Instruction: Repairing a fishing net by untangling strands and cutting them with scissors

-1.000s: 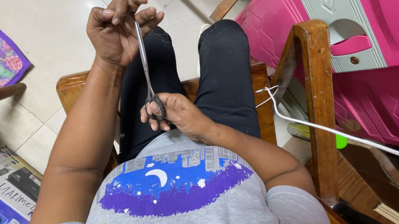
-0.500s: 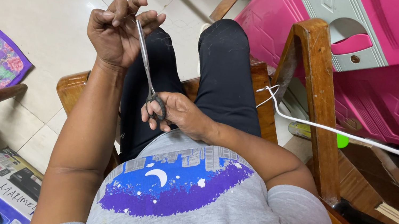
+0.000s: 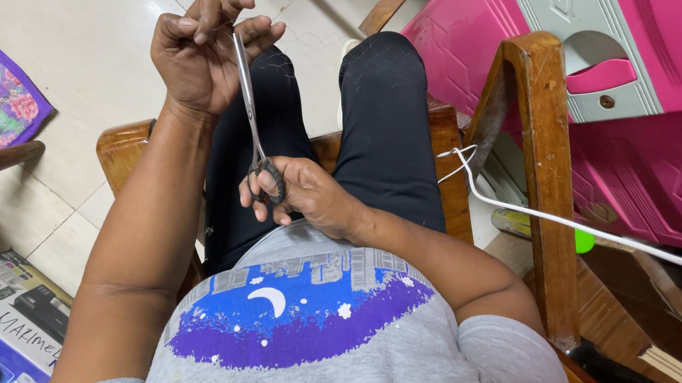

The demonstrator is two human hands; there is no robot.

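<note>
1. Seen from above, a seated person's right hand (image 3: 303, 194) is closed around the dark handles of scissors (image 3: 252, 126), low over the lap.
2. Thin blades slant up to the left hand (image 3: 199, 48), a tight fist raised over the knees; whether it pinches anything is too small to tell.
3. Blade tips lie right beside the left fingers (image 3: 223, 10), so a slip could nick them.
4. Beyond are a wooden chair (image 3: 538, 169), white cord (image 3: 611, 235) and pink cabinet (image 3: 651, 105).

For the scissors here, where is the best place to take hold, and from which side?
Take the scissors at the dark finger loops, low near the lap, from the right, as the right hand does. The blades slant up into the left hand, so that end is taken.
</note>
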